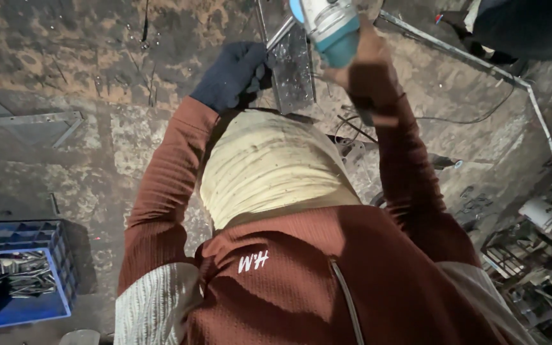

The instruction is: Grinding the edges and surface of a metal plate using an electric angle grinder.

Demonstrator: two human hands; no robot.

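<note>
My left hand, in a dark blue glove, grips the left edge of a shiny metal plate that stands on the concrete floor at the top centre. My bare right hand holds a teal and grey angle grinder just above the plate's top right corner. The grinder's disc is cut off by the top edge of the view. Both arms wear maroon sleeves. A cream cloth lies over my lap below the plate.
A blue plastic crate with several metal pieces stands at the lower left. A grey angle-iron frame lies on the floor at left. A long metal bar frame and a thin cable run at upper right. Scrap metal is piled at right.
</note>
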